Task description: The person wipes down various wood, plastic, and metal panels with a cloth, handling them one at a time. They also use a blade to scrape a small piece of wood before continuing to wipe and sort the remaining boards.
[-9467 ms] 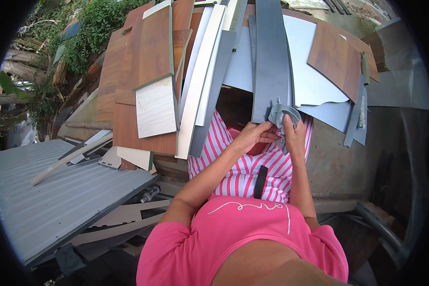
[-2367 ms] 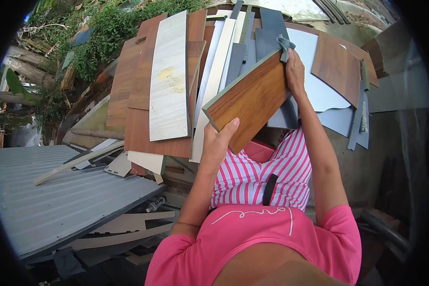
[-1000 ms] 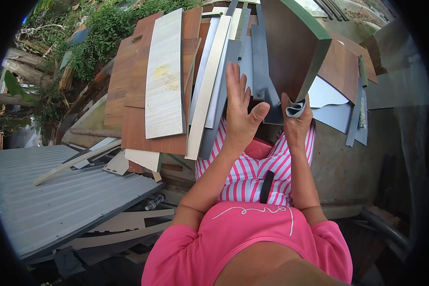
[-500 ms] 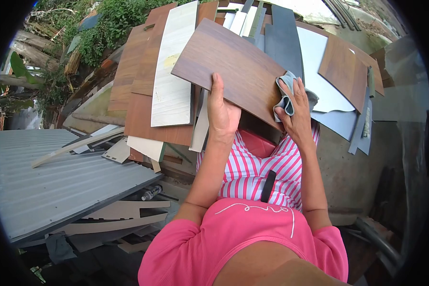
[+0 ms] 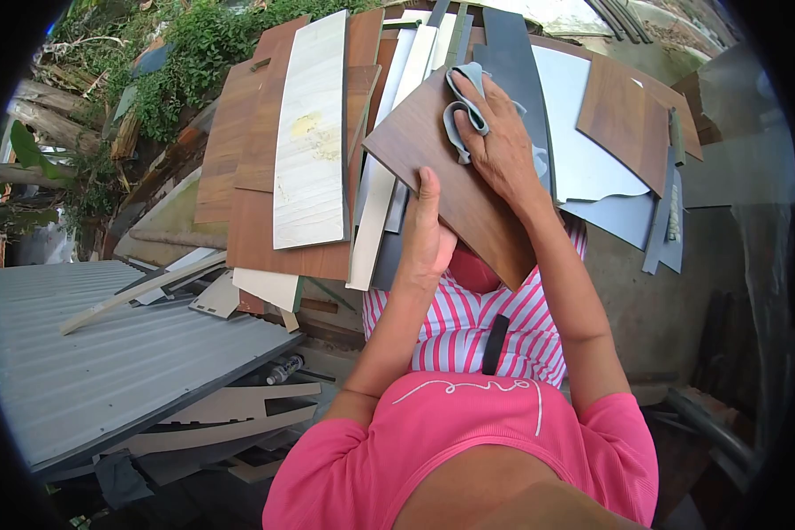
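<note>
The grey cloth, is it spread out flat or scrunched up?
Scrunched up: the grey cloth shows curled folds under the right hand, against the brown board.

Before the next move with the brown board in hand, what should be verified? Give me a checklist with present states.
1. Left grip at the brown board's edge: ok.
2. Grey cloth in right grip: ok.
3. Cloth over the board's upper face: ok.
4. Whole upper face visible: not ok, cloth and right grip cover part.
5. Underside clean: cannot tell, it faces away.
</note>
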The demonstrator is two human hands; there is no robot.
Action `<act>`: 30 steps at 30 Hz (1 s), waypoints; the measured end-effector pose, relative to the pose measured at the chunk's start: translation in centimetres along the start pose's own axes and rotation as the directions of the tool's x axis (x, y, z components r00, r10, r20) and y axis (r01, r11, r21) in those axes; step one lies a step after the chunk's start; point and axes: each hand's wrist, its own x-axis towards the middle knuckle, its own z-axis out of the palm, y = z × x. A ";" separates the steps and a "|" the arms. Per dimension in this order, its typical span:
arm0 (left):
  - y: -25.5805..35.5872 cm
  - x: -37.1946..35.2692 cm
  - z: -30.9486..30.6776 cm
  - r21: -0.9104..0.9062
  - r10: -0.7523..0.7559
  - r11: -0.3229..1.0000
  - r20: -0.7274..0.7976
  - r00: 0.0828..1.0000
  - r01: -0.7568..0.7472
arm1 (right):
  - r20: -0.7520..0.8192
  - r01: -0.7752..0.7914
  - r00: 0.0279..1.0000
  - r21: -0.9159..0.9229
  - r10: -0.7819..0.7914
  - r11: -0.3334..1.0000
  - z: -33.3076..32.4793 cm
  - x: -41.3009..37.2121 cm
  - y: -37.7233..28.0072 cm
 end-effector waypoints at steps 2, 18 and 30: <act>0.5 0.2 -0.4 -0.014 0.034 0.999 -0.073 0.997 -0.035 | 0.249 -0.385 0.908 0.179 0.337 0.905 -1.2 -0.7 0.8; 0.5 5.3 -2.5 0.082 -0.112 0.990 -0.081 0.990 0.118 | 0.568 -0.831 0.410 0.556 0.714 0.034 -6.1 -16.0 1.8; -4.6 1.3 -4.1 0.015 -0.442 0.896 -0.028 0.896 0.443 | 0.419 -0.772 0.439 0.628 0.795 0.095 -5.0 -11.9 9.5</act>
